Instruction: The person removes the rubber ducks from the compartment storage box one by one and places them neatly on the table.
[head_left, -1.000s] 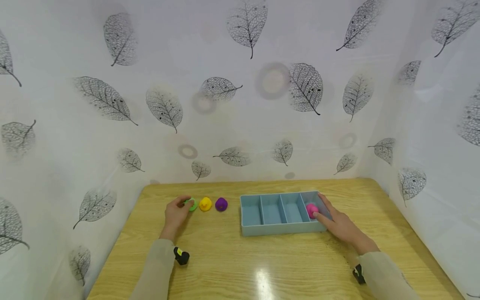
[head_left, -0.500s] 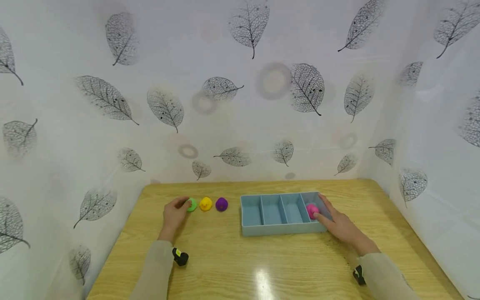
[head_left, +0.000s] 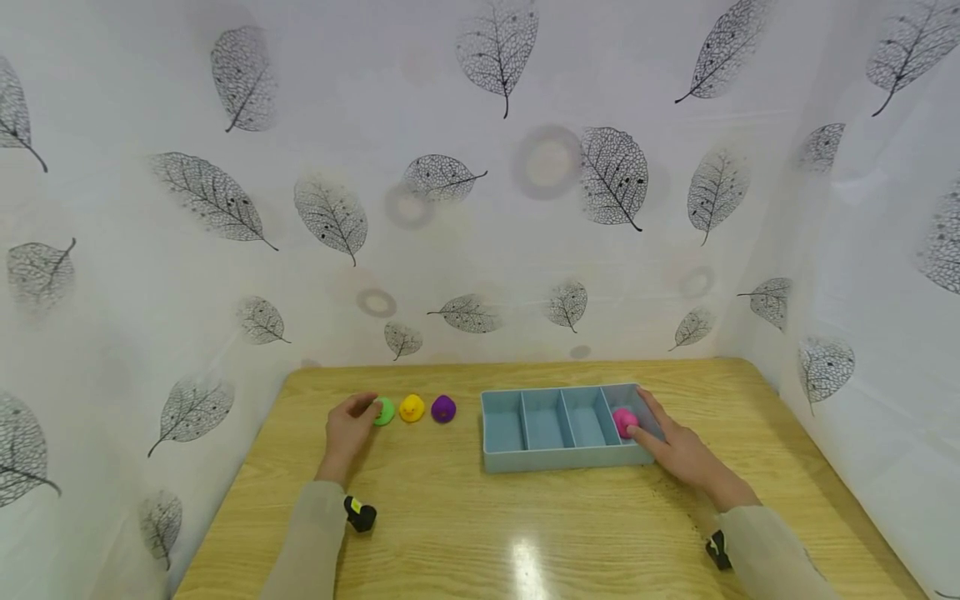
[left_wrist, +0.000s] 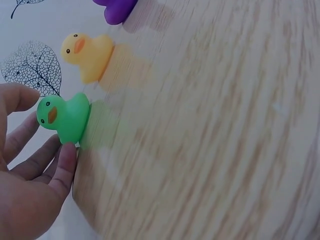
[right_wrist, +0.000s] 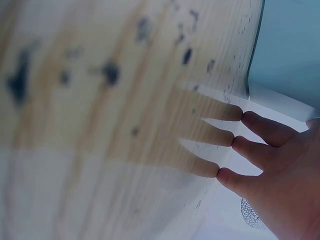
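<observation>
Green duck: upright on the table, left of centre in the lower half of my head view.
Left hand: I see thumb and fingers curled around that duck, tips by its head and base; how firmly, I can't tell.
Duck risk: I judge that an uneven squeeze by fingertips alone could tip it or let it slip.
Yellow duck, purple duck: lined up to its right; a sideways sweep could knock the yellow one over.
Tray: right of centre, pink duck in the rightmost compartment.
Right hand: fingers spread straight outside the tray's right end, thumb over the rim by the pink duck; I can't tell if it presses.
Tray risk: leaning leftward there could slide it.
</observation>
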